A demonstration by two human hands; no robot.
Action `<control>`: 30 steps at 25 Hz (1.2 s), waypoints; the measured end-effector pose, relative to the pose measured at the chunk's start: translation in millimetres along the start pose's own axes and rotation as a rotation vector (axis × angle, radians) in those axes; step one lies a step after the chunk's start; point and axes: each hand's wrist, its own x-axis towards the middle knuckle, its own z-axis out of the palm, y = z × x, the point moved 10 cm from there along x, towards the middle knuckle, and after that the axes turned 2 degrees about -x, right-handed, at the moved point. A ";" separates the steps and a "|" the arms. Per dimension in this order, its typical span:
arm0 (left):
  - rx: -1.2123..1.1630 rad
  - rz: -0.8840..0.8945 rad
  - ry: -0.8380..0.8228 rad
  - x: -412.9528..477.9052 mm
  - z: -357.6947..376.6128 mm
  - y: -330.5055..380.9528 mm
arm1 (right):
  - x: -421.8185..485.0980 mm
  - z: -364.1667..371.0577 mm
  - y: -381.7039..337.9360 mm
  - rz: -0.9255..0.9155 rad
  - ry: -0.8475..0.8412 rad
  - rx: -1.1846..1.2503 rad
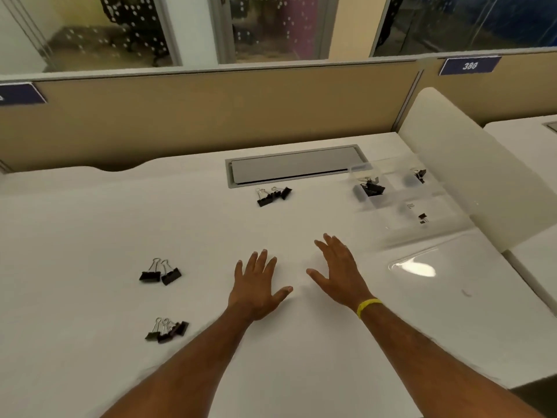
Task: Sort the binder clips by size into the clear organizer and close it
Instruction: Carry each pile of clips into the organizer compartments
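Both hands rest flat on the white desk with fingers spread and nothing in them: my left hand (257,285) and, just to its right, my right hand (339,273) with a yellow wristband. Black binder clips lie loose in three groups: a pair (160,274) to the left, a small cluster (167,328) near my left forearm, and another cluster (273,195) farther back. The clear organizer (391,236) stands open at the right, its lid (428,267) lying flat toward me. Inside it are large clips (371,187), one medium clip (420,175) and tiny clips (422,218), in separate compartments.
A grey cable hatch (297,165) is set into the desk behind the far clips. A tan partition (211,113) runs along the back. A white side divider (470,167) rises right of the organizer, with another desk beyond it.
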 end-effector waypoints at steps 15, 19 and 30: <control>-0.021 -0.085 0.077 -31.5 -14.0 -83.4 | 7.0 62.9 -98.8 -0.091 -0.106 -0.029; -0.033 -0.084 0.104 -23.2 -21.5 -99.3 | 26.8 66.0 -109.5 -0.100 -0.116 -0.035; -0.075 -0.076 0.144 51.0 -58.4 -113.9 | 110.4 59.6 -89.0 -0.026 -0.104 -0.043</control>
